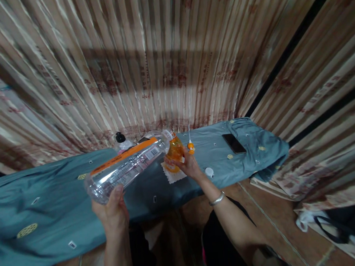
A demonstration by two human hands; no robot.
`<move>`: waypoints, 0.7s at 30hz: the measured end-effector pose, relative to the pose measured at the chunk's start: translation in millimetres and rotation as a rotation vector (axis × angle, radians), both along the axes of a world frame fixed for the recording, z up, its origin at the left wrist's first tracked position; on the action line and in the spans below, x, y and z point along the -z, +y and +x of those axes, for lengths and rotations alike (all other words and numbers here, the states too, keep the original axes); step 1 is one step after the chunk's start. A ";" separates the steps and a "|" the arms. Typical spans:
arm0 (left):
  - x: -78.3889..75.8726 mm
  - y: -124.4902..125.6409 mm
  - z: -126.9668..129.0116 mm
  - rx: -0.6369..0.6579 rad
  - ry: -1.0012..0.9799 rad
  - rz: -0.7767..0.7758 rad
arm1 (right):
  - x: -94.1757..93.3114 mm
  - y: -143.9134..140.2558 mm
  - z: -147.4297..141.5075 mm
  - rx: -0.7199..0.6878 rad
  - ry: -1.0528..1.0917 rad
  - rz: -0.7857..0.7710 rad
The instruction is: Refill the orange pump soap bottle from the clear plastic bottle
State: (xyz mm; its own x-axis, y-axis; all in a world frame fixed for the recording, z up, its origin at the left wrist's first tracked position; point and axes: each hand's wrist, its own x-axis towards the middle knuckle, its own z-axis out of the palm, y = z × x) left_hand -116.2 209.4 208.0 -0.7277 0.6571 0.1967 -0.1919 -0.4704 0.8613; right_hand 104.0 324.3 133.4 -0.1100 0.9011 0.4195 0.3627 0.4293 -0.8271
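Observation:
My left hand [112, 209] grips the lower end of a large clear plastic bottle [127, 164] with an orange band. The bottle is tilted, its neck raised to the right and down at the mouth of a small orange see-through container [175, 147]. My right hand [186, 163] is wrapped round that container and steadies it. Whether liquid runs between the two cannot be made out. Beneath the container lies a white scallop-edged cloth or paper [172, 175]. Just right of it is a small orange piece [191, 148] with a thin pale stem pointing up.
A teal patterned cloth [149, 201] covers the long low surface. On it are a dark phone [233, 143], a round white cap [209, 172] and a black-topped bottle [121, 143] behind the large one. Pleated curtains [159, 68] hang close behind. A black bag [353, 225] sits on the right.

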 end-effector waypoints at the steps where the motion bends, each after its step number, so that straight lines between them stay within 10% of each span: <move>1: 0.8 0.1 -0.6 -0.001 0.010 -0.006 | 1.1 0.8 0.2 -0.005 0.005 0.004; 21: 2.3 0.6 0.2 0.009 0.045 0.021 | -1.1 -0.2 1.4 0.021 -0.057 0.006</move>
State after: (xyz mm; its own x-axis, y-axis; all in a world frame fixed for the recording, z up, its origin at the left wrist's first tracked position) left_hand -116.0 210.1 205.6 -0.7117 0.6591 0.2429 -0.1578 -0.4870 0.8591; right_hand 105.3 324.1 134.5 -0.1148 0.9009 0.4186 0.4186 0.4260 -0.8021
